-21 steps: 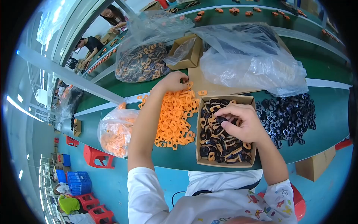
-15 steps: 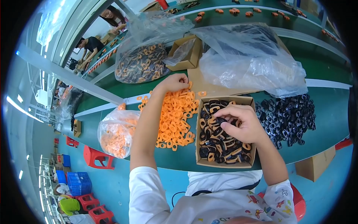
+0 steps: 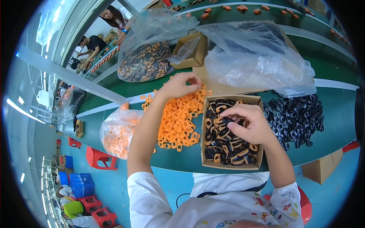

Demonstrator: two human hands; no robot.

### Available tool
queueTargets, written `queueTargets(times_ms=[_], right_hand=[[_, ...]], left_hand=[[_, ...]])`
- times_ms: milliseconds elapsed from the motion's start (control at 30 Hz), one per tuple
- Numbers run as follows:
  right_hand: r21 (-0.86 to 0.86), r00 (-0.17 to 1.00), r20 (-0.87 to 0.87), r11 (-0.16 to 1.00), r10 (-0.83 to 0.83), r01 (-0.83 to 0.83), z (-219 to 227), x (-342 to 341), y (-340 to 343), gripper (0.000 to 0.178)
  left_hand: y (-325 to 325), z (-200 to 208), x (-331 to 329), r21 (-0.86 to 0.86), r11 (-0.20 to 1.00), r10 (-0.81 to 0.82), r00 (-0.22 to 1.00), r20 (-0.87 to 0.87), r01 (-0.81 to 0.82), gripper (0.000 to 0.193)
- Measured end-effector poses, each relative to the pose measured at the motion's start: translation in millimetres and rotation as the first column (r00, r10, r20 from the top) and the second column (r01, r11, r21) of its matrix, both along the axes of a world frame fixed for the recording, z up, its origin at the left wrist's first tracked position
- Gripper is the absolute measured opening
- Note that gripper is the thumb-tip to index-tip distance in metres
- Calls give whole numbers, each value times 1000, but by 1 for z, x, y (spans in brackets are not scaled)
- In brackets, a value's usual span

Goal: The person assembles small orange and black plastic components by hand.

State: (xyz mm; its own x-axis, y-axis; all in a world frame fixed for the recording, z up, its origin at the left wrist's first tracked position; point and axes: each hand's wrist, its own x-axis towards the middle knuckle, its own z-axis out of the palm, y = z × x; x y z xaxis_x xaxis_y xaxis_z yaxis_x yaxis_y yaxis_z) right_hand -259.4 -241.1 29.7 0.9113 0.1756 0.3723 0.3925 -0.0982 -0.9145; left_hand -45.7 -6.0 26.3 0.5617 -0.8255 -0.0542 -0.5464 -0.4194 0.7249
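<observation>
My left hand (image 3: 183, 84) curls its fingers at the far end of a heap of small orange plastic rings (image 3: 178, 117); whatever its fingertips hold is hidden. Over an open cardboard box (image 3: 203, 152), my right hand (image 3: 249, 121) pinches a small black plastic piece (image 3: 227, 120) between thumb and fingers. Many joined black-and-orange pieces (image 3: 232, 146) fill the box below that hand. To the right of the box lies a heap of loose black plastic rings (image 3: 294, 117).
A clear bag of orange rings (image 3: 119, 136) sits left of the heap. Behind are a bag of black-and-orange pieces (image 3: 146, 62), a smaller carton (image 3: 194, 53) and a large plastic bag (image 3: 258, 57). A metal post (image 3: 76, 78) slants at the left. Co-workers sit farther off.
My left hand has shifted slightly right along the far edge of the orange heap. My right hand stays over the box, pinching the black piece. The view has moved a little.
</observation>
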Motion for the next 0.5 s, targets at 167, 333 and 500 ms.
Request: queueTargets(times_ms=[167, 333, 500], right_hand=[[2, 1000, 3, 1000, -3, 3, -1, 1, -2, 25], [-18, 1000, -5, 1000, 0, 0, 1, 1, -2, 25], [-38, 1000, 15, 999, -14, 14, 1, 1, -3, 25]], left_hand=[[22, 16, 29, -42, 961, 275, 959, 69, -272, 21], [65, -18, 61, 207, 846, 368, 820, 438, -491, 35], [67, -53, 73, 277, 868, 228, 826, 515, -412, 37]])
